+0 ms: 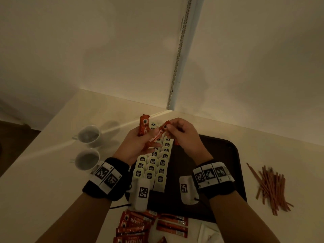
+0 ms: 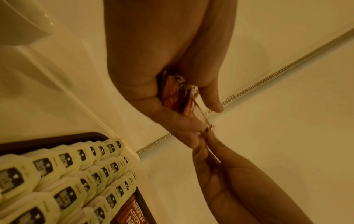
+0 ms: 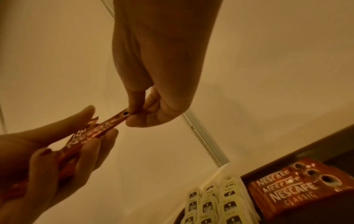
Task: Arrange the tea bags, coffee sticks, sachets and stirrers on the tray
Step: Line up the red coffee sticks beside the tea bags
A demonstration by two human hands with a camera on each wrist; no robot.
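My left hand (image 1: 140, 144) grips a small bunch of red coffee sticks (image 1: 144, 126) above the dark tray (image 1: 235, 155). My right hand (image 1: 177, 130) pinches the upper end of one coffee stick (image 1: 157, 135) that still lies in the left hand's bunch. In the right wrist view the pinched stick (image 3: 109, 124) runs from my right fingertips (image 3: 134, 119) down into the left hand. Rows of white tea bags (image 1: 154, 163) fill the tray's left part. A few coffee sticks (image 3: 295, 191) lie on the tray beside the tea bags.
Two white cups (image 1: 89, 135) stand left of the tray. A heap of brown stirrers (image 1: 271, 188) lies on the table to the right. More red coffee sticks (image 1: 140, 225) and a white sachet (image 1: 210, 234) lie near the front edge. A wall stands close behind.
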